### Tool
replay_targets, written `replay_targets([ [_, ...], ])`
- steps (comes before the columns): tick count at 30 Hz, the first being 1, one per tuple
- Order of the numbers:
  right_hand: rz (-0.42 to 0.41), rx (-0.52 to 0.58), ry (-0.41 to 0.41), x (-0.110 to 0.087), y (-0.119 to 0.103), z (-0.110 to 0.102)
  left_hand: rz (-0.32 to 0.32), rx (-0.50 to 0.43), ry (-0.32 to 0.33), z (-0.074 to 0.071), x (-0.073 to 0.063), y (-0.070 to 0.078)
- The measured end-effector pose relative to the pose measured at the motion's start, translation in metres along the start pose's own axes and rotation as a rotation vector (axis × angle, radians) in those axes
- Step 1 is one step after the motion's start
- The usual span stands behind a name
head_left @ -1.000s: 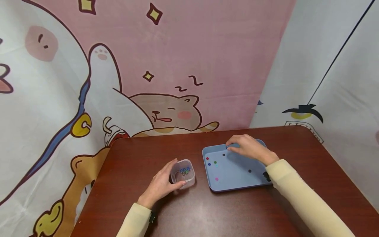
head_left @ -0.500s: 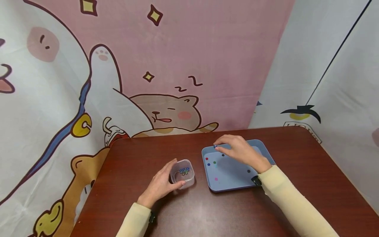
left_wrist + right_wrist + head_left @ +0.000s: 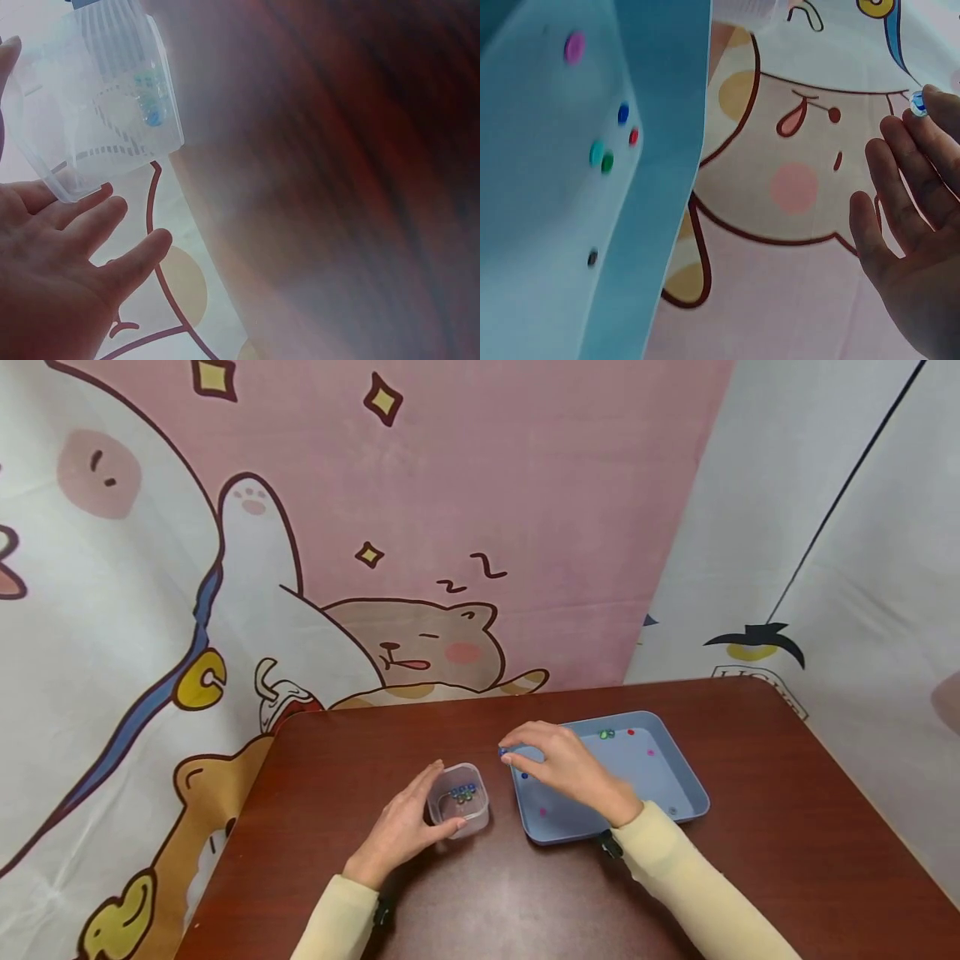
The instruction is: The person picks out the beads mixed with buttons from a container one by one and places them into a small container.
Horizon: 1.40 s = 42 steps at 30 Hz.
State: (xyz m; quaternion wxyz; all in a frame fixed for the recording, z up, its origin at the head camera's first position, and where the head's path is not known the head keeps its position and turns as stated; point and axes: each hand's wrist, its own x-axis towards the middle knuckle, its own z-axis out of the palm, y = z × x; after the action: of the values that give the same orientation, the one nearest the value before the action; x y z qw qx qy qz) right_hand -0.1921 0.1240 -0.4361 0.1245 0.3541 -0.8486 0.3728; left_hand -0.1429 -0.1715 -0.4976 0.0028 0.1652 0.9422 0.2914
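My left hand (image 3: 401,827) holds a small clear plastic container (image 3: 477,822) on the table, thumb on the near side and fingers at the far side. Several blue and greenish glass marbles (image 3: 462,792) lie inside it; the left wrist view shows these marbles (image 3: 152,105) blurred through the wall. Between thumb and fingertips, my right hand (image 3: 566,768) pinches a blue-and-clear marble (image 3: 919,103). That hand is above the left edge of a blue tray (image 3: 637,781), with the marble just outside the rim, right of the container and apart from it.
Small coloured pieces are scattered in the tray: green ones (image 3: 607,734) and a red one (image 3: 631,732) at the back, a pink one (image 3: 542,812) near the front left. My right forearm crosses the tray's front edge. A printed cloth (image 3: 585,527) hangs behind the brown table (image 3: 360,760).
My right hand has moved left and toward me with the marble, from over the tray's far side to its left rim. My left hand and the container have stayed in place.
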Motion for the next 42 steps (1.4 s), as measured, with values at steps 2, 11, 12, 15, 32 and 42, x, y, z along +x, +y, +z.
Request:
replay_targets([
  [2,-0.005,0.012,-0.001,0.001,-0.002,0.007,0.004,0.001,0.001,0.000,0.000,0.000],
  [11,-0.012,-0.005,-0.091,0.001,-0.013,0.030,0.013,0.007,-0.003,-0.001,0.000,0.000],
  [12,-0.015,-0.012,-0.095,0.001,-0.013,0.032,0.014,0.009,-0.005,-0.001,0.000,0.000],
  [15,-0.035,-0.043,-0.105,0.002,-0.013,0.039,0.011,0.010,-0.008,-0.001,0.000,0.000],
  [32,-0.114,-0.142,-0.194,0.002,-0.010,0.063,-0.005,0.003,-0.020,0.000,0.000,0.000],
  [42,-0.130,-0.137,-0.197,0.001,-0.008,0.063,-0.003,-0.011,-0.012,0.000,0.000,0.000],
])
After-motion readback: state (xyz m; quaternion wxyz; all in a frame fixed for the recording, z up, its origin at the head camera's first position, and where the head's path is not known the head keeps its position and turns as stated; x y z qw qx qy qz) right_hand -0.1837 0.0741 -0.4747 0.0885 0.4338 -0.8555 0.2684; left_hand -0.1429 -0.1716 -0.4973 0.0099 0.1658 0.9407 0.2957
